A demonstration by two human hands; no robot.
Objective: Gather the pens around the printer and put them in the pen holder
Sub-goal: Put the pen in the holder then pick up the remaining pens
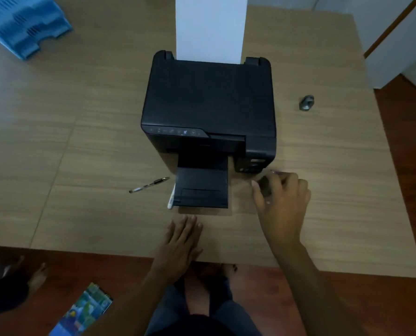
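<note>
A clear pen (pixel 149 184) lies left of the printer's (pixel 208 110) output tray; a white pen (pixel 171 199) touches that tray's left edge. My right hand (pixel 282 197) curls around something blurred. My left hand (pixel 180 241) rests flat, fingers together, at the table's (pixel 81 146) near edge.

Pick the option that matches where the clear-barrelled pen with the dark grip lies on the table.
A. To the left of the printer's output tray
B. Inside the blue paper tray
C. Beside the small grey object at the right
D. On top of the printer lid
A: the clear pen lies flat on the table, left of the printer's output tray, away from both hands.
</note>
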